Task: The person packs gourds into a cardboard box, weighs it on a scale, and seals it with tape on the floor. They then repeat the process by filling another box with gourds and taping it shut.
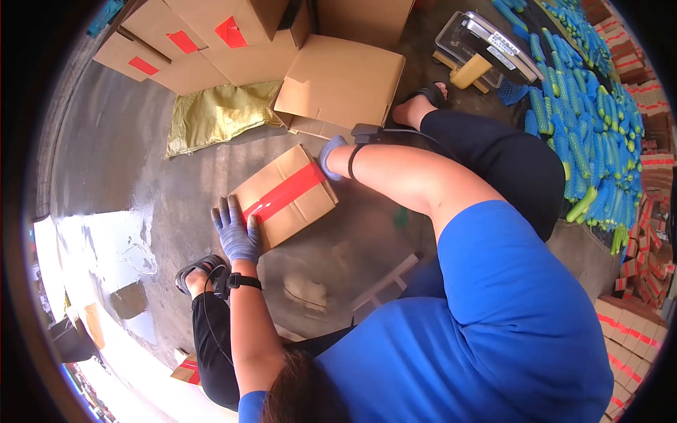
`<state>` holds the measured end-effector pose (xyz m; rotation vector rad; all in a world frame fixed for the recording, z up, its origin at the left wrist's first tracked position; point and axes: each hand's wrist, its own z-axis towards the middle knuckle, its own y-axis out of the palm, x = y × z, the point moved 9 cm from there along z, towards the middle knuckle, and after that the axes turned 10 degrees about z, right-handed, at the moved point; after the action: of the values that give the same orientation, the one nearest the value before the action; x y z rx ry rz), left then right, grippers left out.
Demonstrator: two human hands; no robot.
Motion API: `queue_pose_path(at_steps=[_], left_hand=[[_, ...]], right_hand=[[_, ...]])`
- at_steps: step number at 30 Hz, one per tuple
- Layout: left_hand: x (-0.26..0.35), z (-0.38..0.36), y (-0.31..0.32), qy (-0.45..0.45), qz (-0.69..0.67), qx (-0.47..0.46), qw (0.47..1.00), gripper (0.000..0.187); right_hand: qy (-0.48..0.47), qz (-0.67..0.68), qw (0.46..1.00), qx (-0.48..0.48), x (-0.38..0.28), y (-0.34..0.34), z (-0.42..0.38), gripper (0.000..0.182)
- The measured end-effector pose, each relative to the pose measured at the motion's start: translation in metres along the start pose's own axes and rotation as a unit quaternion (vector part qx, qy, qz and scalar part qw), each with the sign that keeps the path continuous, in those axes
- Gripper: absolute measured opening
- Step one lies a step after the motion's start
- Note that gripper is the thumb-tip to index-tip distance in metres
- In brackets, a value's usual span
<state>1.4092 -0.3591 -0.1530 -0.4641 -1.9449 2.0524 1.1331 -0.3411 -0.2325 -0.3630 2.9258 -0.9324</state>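
Note:
A cardboard box (288,197), closed with a strip of red tape along its top, sits between my hands above the wet floor. My left hand (238,233), in a grey-blue glove, is at the box's left end, fingers stretched out and apart, the thumb at the box's edge. At the opposite end, my right hand (331,156) is against the box in a similar glove; its fingers are mostly hidden. Just beyond it stands a larger cardboard box (345,77) without visible red tape on its top.
Boxes with red tape (204,42) are stacked at the back left, by a yellowish woven sack (218,116). A scale (493,46) stands at the back right. Green vegetables in blue netting (582,134) lie at the right, with more taped boxes (627,338) behind.

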Motion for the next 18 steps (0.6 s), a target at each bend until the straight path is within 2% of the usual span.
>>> queue_pose_path(at_steps=[1, 4, 6, 7, 8, 10, 11, 12, 14, 16, 18], left_hand=[[-0.002, -0.001, 0.0, 0.0, -0.022, 0.001, 1.0, 0.074], [-0.012, 0.017, 0.001, -0.019, -0.059, -0.008, 0.998, 0.07], [-0.028, 0.026, 0.009, -0.083, -0.082, -0.015, 0.993, 0.069], [-0.026, 0.027, 0.003, -0.091, 0.004, -0.005, 0.996, 0.066], [-0.02, 0.027, -0.004, -0.092, 0.002, -0.005, 0.996, 0.066], [-0.019, 0.018, -0.014, -0.141, -0.085, -0.06, 0.985, 0.062], [-0.019, 0.005, -0.019, -0.196, -0.021, -0.099, 0.975, 0.06], [-0.012, -0.009, -0.03, -0.245, -0.003, -0.176, 0.953, 0.062], [-0.015, -0.043, -0.028, -0.289, 0.014, -0.243, 0.926, 0.066], [-0.011, -0.067, -0.028, -0.261, 0.027, -0.314, 0.912, 0.068], [0.004, -0.087, -0.022, -0.241, -0.055, -0.44, 0.863, 0.066]], right_hand=[[0.018, 0.005, 0.999, -0.046, 0.004, 0.021, 0.028, 0.039], [0.03, 0.074, 0.995, -0.066, -0.002, 0.042, 0.004, 0.043], [0.038, 0.11, 0.99, -0.078, -0.012, 0.066, -0.022, 0.046], [-0.051, 0.166, 0.984, -0.037, -0.038, 0.074, -0.04, 0.053], [-0.14, 0.217, 0.966, 0.006, -0.06, 0.077, -0.059, 0.06], [-0.234, 0.26, 0.936, 0.049, -0.072, 0.066, -0.086, 0.067], [-0.182, 0.307, 0.933, 0.043, -0.062, 0.056, -0.095, 0.07], [-0.13, 0.351, 0.927, 0.037, -0.051, 0.049, -0.1, 0.073], [-0.121, 0.266, 0.952, 0.085, -0.042, 0.037, -0.109, 0.074], [-0.152, 0.203, 0.966, 0.059, -0.033, 0.035, -0.117, 0.079], [-0.164, 0.211, 0.962, 0.055, -0.016, 0.035, -0.122, 0.084]])
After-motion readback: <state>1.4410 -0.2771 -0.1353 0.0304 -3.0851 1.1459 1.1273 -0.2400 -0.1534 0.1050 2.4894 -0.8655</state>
